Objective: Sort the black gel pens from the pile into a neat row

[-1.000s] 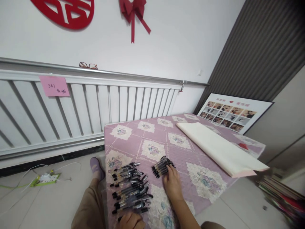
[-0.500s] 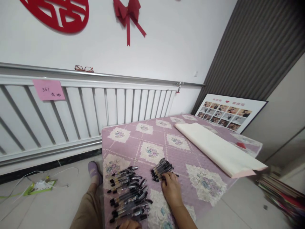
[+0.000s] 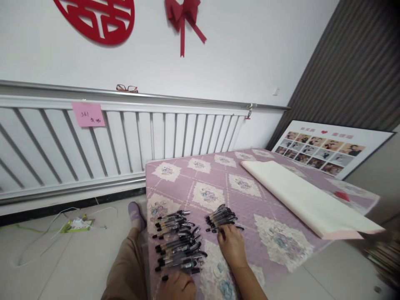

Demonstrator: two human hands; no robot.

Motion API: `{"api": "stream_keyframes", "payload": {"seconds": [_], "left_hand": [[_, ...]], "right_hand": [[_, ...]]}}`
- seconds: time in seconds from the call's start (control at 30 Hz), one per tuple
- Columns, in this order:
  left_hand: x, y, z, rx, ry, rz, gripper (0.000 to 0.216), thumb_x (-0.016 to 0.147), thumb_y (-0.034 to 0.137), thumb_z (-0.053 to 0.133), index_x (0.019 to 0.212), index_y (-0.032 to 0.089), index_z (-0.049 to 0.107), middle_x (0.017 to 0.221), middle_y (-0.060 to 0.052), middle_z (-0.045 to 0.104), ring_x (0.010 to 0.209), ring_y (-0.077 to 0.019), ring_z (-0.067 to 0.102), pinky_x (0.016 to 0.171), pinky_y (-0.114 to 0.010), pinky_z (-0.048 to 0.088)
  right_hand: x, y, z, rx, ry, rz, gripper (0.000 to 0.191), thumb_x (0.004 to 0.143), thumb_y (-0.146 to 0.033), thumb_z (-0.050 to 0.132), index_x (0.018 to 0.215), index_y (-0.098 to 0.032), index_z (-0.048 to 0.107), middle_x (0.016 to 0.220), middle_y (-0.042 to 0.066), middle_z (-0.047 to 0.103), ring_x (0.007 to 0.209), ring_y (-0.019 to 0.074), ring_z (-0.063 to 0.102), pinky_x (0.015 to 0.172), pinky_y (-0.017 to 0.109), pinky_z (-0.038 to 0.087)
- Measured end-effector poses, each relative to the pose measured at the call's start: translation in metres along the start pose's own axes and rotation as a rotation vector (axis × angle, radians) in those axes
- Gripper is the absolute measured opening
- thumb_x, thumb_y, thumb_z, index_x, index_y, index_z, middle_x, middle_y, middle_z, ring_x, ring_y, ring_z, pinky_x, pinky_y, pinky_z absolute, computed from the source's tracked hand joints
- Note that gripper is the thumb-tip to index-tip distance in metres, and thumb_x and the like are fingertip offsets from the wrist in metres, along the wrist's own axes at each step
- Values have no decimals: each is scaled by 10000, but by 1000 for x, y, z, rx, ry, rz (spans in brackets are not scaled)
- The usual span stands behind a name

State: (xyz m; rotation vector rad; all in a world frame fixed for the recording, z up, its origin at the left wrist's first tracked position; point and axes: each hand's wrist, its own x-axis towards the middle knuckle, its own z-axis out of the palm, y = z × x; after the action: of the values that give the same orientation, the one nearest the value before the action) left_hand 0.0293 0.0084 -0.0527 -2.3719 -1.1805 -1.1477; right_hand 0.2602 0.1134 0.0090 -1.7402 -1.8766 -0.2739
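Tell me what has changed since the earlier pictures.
The right hand has drawn back slightly toward the person, from the right end of the small bunch of pens to its near edge, where a pen end now pokes out past it. Whether it grips that pen is unclear. The left hand stays by the larger row of pens; that row and the cream sheet lie as before.

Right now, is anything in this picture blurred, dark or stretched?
Head view: soft light on the white wall, with the top right corner dark; head view: the stack at lower right looks smeared, yet digits on the pink note are readable; head view: the pens look slightly soft, and the picture's outer parts look stretched.
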Motion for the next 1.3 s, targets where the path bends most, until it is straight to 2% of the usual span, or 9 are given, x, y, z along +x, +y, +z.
{"api": "stream_keyframes", "payload": {"seconds": [0.1, 0.23, 0.37, 0.5, 0.63, 0.7, 0.93, 1.17, 1.3], "left_hand": [[3, 0, -3, -6, 19, 1, 134, 767, 109, 546, 738, 240, 550, 706, 42, 628, 614, -130, 574, 597, -230, 444], [9, -2, -21, 58, -12, -110, 287, 738, 154, 593, 996, 278, 617, 942, 5, 684, 860, -187, 628, 759, -287, 474], [15, -8, -35, 180, -107, -235, 601, 661, 191, 653, 1249, 254, 549, 1288, -96, 578, 1178, -314, 512, 936, -432, 420], [25, -19, -41, 185, -339, -376, 797, 622, 243, 682, 1382, 248, 442, 1470, -132, 378, 1333, -389, 328, 1049, -586, 248], [37, -34, -47, 50, -632, -485, 875, 648, 350, 673, 1447, 289, 320, 1540, -114, 207, 1394, -399, 179, 1055, -646, 150], [43, -39, -49, 13, -688, -511, 889, 653, 360, 663, 1455, 310, 283, 1553, -104, 148, 1407, -388, 127, 1055, -657, 119], [51, -52, -46, -7, -714, -558, 841, 686, 340, 629, 1454, 319, 284, 1552, -113, 159, 1412, -367, 125, 1065, -646, 106], [50, -71, -36, -52, -750, -577, 801, 745, 453, 599, 1458, 348, 252, 1571, -71, 79, 1431, -318, 19, 1101, -594, 37], [55, -80, -33, -87, -766, -580, 775, 754, 473, 593, 1453, 327, 289, 1572, -61, 93, 1432, -318, 22, 1116, -570, 56]], "right_hand": [[0, 0, -1, 17, 21, -5, 175, 811, -241, 525, 931, -205, 647, 950, 83, 645, 910, 254, 569, 800, 390, 437], [-8, -5, -6, 202, 20, -151, 375, 846, -363, 561, 1179, -189, 563, 1153, 117, 610, 1094, 265, 552, 937, 438, 443], [-29, -20, -15, 284, -180, -365, 768, 828, -510, 584, 1456, -183, 287, 1481, 171, 360, 1367, 317, 326, 1067, 503, 352], [-37, -37, -21, 293, -408, -506, 1045, 689, -678, 639, 1504, -207, 185, 1565, 172, 180, 1429, 385, 130, 1088, 584, 275], [-25, -54, -23, 292, -574, -499, 1061, 656, -717, 631, 1499, -240, 197, 1571, 172, 125, 1425, 419, 59, 1066, 654, 226], [-17, -62, -23, 301, -622, -499, 1047, 656, -716, 630, 1495, -251, 212, 1567, 174, 141, 1424, 422, 49, 1060, 673, 199], [-1, -74, -15, 342, -677, -549, 957, 675, -661, 653, 1474, -298, 272, 1563, 153, 198, 1422, 422, 81, 1062, 675, 179], [17, -82, -8, 312, -829, -506, 1004, 659, -730, 613, 1480, -276, 259, 1582, 137, 115, 1427, 418, 19, 1089, 662, 125], [26, -86, -4, 318, -839, -514, 1001, 668, -738, 598, 1481, -255, 267, 1582, 131, 127, 1432, 405, 30, 1115, 630, 113]]}}
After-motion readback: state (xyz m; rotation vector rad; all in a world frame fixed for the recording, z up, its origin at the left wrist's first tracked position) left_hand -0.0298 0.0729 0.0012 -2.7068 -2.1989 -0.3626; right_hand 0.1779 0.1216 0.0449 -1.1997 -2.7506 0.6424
